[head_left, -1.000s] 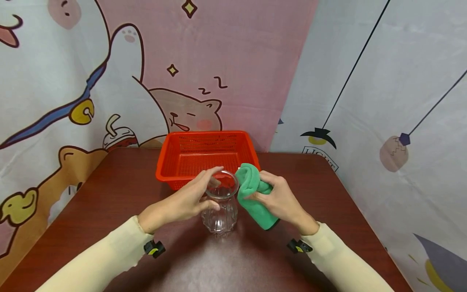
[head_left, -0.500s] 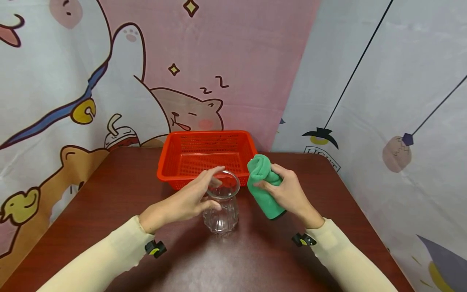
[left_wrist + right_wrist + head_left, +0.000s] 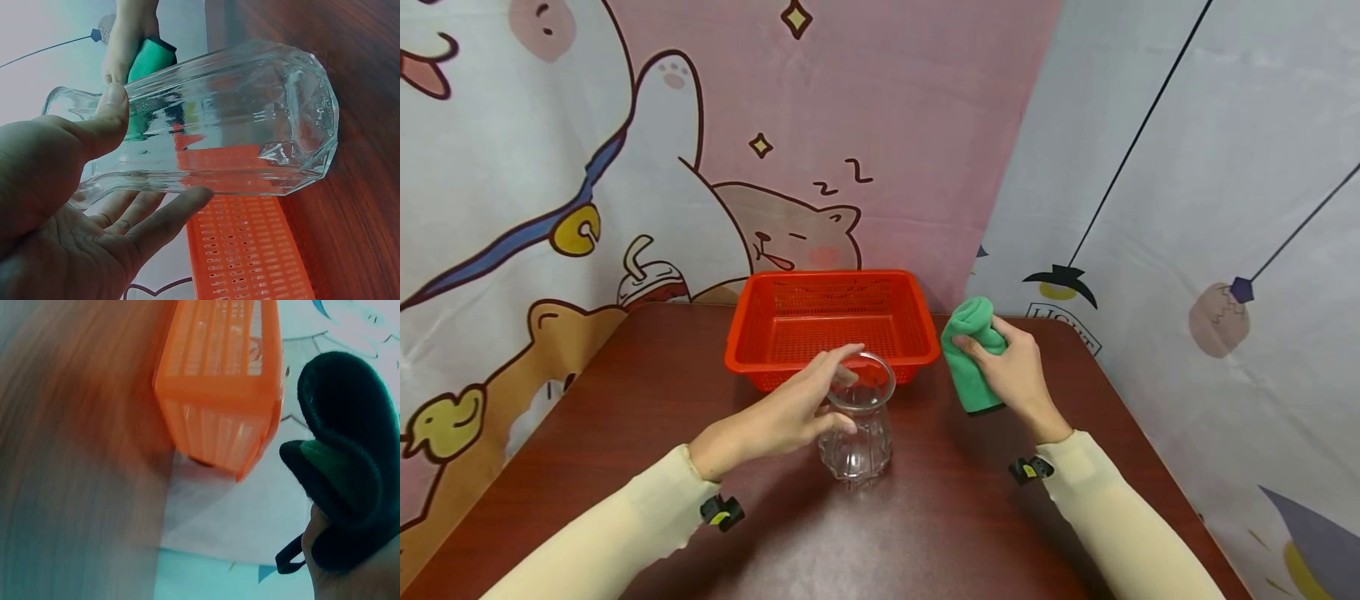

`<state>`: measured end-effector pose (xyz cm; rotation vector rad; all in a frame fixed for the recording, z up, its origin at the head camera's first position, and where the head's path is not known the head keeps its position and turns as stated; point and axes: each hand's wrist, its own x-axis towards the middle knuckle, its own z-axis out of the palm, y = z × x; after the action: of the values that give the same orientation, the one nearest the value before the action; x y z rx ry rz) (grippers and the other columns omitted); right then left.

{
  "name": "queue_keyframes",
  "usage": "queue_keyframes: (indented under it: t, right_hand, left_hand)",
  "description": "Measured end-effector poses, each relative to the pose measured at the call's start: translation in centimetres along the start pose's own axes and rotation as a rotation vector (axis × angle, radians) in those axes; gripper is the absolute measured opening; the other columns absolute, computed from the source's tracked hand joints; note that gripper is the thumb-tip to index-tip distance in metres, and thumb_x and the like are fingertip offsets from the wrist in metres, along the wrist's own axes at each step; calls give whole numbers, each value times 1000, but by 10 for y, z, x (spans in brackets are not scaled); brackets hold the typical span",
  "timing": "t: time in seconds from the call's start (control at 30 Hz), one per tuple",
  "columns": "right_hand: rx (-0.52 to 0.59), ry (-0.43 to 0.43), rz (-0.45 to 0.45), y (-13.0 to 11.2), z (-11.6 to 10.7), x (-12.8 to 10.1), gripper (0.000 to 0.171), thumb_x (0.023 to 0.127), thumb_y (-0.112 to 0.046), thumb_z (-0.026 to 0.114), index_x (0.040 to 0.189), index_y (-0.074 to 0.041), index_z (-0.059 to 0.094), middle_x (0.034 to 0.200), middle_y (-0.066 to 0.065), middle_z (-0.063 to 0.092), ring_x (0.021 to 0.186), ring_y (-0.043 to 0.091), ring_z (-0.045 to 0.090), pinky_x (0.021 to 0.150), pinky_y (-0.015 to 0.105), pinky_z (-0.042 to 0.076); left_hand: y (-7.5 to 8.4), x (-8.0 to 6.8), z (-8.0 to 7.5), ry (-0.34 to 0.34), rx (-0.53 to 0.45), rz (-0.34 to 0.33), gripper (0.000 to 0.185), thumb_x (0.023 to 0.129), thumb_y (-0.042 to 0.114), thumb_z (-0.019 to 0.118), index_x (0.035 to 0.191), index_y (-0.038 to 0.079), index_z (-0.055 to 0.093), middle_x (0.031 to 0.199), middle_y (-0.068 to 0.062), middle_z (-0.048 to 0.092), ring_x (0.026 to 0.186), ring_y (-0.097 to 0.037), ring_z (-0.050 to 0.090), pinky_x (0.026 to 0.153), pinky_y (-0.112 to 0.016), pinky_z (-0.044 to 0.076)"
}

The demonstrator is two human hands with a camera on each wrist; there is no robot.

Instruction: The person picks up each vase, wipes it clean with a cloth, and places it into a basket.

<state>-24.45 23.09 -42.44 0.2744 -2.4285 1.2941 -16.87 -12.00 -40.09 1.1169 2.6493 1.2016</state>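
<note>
A clear glass vase [image 3: 857,450] with a flared rim and fluted body stands upright on the table [image 3: 917,533], in front of the basket. My left hand [image 3: 782,412] holds it round the neck, thumb on the near side and fingers on the far side. In the left wrist view the thumb presses on the glass vase [image 3: 250,119] and a fingertip lies along its other side. To the right, my right hand [image 3: 1021,375] grips a folded green cloth [image 3: 968,375] above the table. A dark hanging loop shows on the cloth [image 3: 350,431] in the right wrist view.
A red-orange perforated plastic basket [image 3: 760,367] sits at the back of the table, just behind the vase. A curtain [image 3: 910,125] printed with cartoon animals hangs behind the table and along its sides.
My right hand has carried the green cloth away from the vase, to the right and toward the back. My left hand and the vase have stayed in place.
</note>
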Motion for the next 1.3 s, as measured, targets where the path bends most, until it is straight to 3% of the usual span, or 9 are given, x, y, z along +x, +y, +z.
queue_keyframes:
  t: [0.2, 0.4, 0.53, 0.73, 1.0, 1.07, 1.17, 1.23, 1.3]
  right_hand:
    - [-97, 45, 45, 20, 1, 17, 44, 86, -65, 75, 105, -26, 70, 85, 3, 70, 66, 20, 67, 55, 38, 56]
    - [-195, 18, 65, 41, 11, 34, 46, 88, -65, 72, 110, -25, 71, 85, 3, 73, 62, 20, 67, 54, 38, 55]
    - [-265, -13, 94, 51, 19, 44, 57, 89, -66, 71, 125, -23, 70, 94, 6, 73, 70, 25, 65, 58, 40, 53]
    - [-372, -78, 178, 65, 28, 55, 82, 88, -70, 68, 154, -24, 52, 128, 16, 67, 89, 34, 63, 61, 47, 50]
    - [-487, -162, 296, 82, 33, 64, 65, 92, -67, 65, 122, -9, 62, 102, 18, 59, 86, 40, 59, 64, 52, 47]
    - [-514, -199, 322, 85, 34, 66, 77, 93, -67, 64, 136, -4, 56, 114, 25, 56, 96, 47, 58, 73, 60, 49]
    - [-538, -270, 335, 87, 37, 67, 100, 94, -67, 62, 161, -1, 28, 138, 38, 40, 115, 57, 50, 89, 72, 45]
    - [-549, -309, 321, 87, 39, 68, 107, 95, -66, 60, 165, -3, 9, 147, 42, 26, 125, 61, 41, 94, 76, 40]
    - [-561, -331, 297, 86, 40, 67, 104, 97, -61, 60, 166, -4, 7, 150, 42, 20, 128, 61, 36, 93, 76, 41]
  left_hand:
    - [-2, 0, 0, 1, 15, 5, 103, 85, 19, 85, 164, 25, 18, 137, -13, 53, 127, -27, 59, 85, -31, 57]
    - [-2, -1, -1, 1, 5, 4, 103, 85, 19, 85, 164, 23, 18, 137, -15, 53, 128, -28, 59, 86, -41, 59]
    - [-1, -1, -2, -2, -9, -2, 104, 85, 18, 85, 164, 22, 19, 138, -15, 53, 128, -29, 59, 85, -45, 59]
    - [0, 0, -1, -4, -3, -17, 105, 84, 19, 86, 164, 23, 19, 139, -12, 53, 128, -27, 59, 84, -38, 58]
    - [1, 1, 0, -6, 1, -2, 105, 84, 19, 86, 164, 23, 18, 138, -13, 53, 129, -24, 58, 85, -32, 57]
    - [2, 1, 1, -6, 1, -7, 105, 84, 19, 86, 164, 23, 18, 138, -12, 53, 129, -24, 58, 85, -32, 57]
    - [2, 1, 0, -3, 2, -12, 105, 84, 18, 86, 164, 23, 19, 138, -12, 54, 128, -25, 59, 84, -32, 57]
    - [1, 0, 0, -2, 4, -14, 105, 84, 18, 86, 164, 24, 18, 138, -11, 54, 127, -25, 59, 84, -32, 57]
    - [1, 0, -1, -3, 7, -14, 105, 84, 18, 86, 164, 24, 18, 138, -12, 53, 126, -25, 59, 84, -31, 57]
